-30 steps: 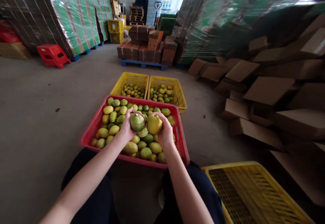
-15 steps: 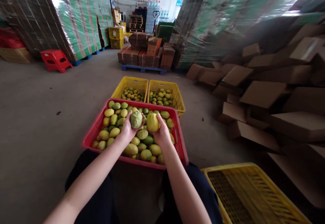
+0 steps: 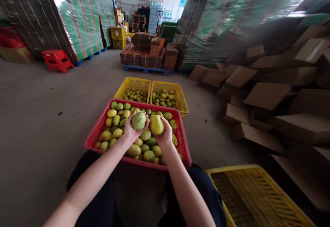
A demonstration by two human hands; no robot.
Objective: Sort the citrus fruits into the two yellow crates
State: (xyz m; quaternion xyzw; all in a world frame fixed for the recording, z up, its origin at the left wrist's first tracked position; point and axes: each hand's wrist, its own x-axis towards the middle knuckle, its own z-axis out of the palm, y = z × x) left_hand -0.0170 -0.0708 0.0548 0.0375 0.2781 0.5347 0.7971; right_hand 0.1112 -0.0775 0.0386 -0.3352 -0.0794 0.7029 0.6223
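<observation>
A bumpy green lemon (image 3: 139, 121) rests in my left hand (image 3: 131, 131), the fingers curled around its underside. Close beside it, my right hand (image 3: 165, 134) grips a smoother yellow lemon (image 3: 157, 125), thumb and fingers around its right side. The two fruits are a small gap apart. Both hands are above a red crate (image 3: 186, 141) that stands in front of my knees. Yellow and green lemons (image 3: 117, 133) fill the crate; my hands and forearms hide part of them.
Two yellow crates (image 3: 183, 98) with lemons stand behind the red one. Another yellow crate (image 3: 239, 169) is at my lower right. Cardboard boxes (image 3: 268, 94) pile up on the right. Farther off are a red stool (image 3: 57, 60) and a blue pallet (image 3: 145, 69) bearing flattened cartons.
The yellow lemon has turned in my right hand and shows another side. The green lemon has also turned slightly in my left hand.
</observation>
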